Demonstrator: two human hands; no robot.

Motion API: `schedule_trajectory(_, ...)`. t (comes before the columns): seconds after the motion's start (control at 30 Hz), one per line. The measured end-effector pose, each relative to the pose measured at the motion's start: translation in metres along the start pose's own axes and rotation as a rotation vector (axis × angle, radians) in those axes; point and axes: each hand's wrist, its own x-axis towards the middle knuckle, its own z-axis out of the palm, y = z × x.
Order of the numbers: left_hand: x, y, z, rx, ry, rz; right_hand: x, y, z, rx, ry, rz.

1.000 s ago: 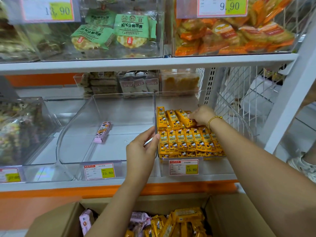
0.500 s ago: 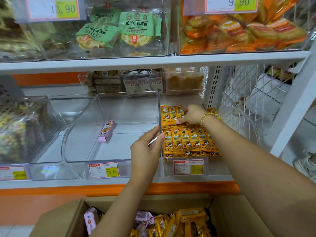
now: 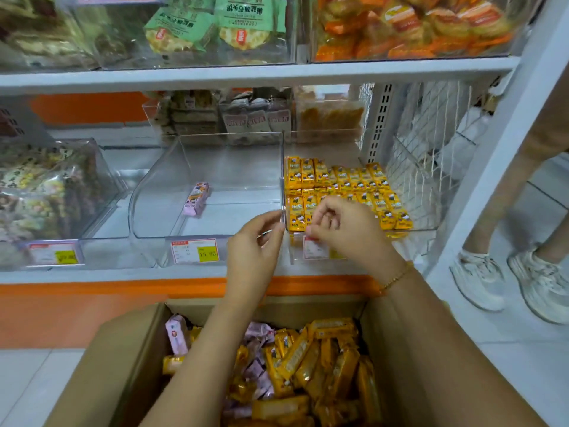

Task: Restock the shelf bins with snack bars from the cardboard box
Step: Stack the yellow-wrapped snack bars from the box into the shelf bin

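The snack bars [image 3: 348, 183] in the right clear bin [image 3: 421, 228] wore yellow-orange wrappers, each printed with a small dark-and-white cartoon figure. A lone bar [image 3: 197, 198] in the left clear bin [image 3: 234, 167] was pale pink with a similar dark figure. The cardboard box [image 3: 92, 365] was plain brown, and the jumble inside it was yellow-orange and pink. The price tag [image 3: 194, 251] was white with a red border and a yellow block. The shelf [image 3: 92, 274] was pale grey above an orange strip. Higher up, packets [image 3: 246, 16] were green with white lettering, and others [image 3: 415, 26] were orange. The bracelet [image 3: 397, 277] was gold, the wire mesh [image 3: 425, 124] was white, and the shoes [image 3: 480, 278] were off-white.
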Motion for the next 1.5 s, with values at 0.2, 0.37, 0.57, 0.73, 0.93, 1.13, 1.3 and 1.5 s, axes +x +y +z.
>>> schedule_trajectory(0.2,-0.091,-0.059,-0.029,0.261,0.004,-0.270,-0.065,0.046,0.065,-0.146,-0.438,0.232)
schedule_trajectory(0.37,-0.156,-0.130,-0.029,0.547,-0.327,-0.643,-0.114,0.111,0.136,-0.500,-0.767,0.288)
schedule_trajectory(0.57,-0.186,-0.145,-0.028,0.583,-0.420,-0.644,-0.132,0.140,0.158,-0.691,-0.846,0.194)
schedule_trajectory(0.73,-0.183,-0.145,-0.029,0.546,-0.407,-0.691,-0.136,0.141,0.156,-0.527,-0.664,0.272)
schedule_trajectory(0.93,-0.176,-0.127,-0.023,0.448,-0.360,-0.740,-0.146,0.135,0.141,-0.349,-0.465,0.315)
schedule_trajectory(1.13,-0.173,-0.109,-0.013,0.405,-0.376,-0.760,-0.148,0.135,0.125,-0.185,-0.356,0.417)
schedule_trajectory(1.3,-0.173,-0.110,-0.018,0.307,-0.330,-0.817,-0.141,0.136,0.110,-0.018,-0.328,0.532)
schedule_trajectory(1.5,-0.165,-0.102,-0.018,0.107,-0.278,-0.804,-0.127,0.127,0.071,0.284,-0.366,0.664)
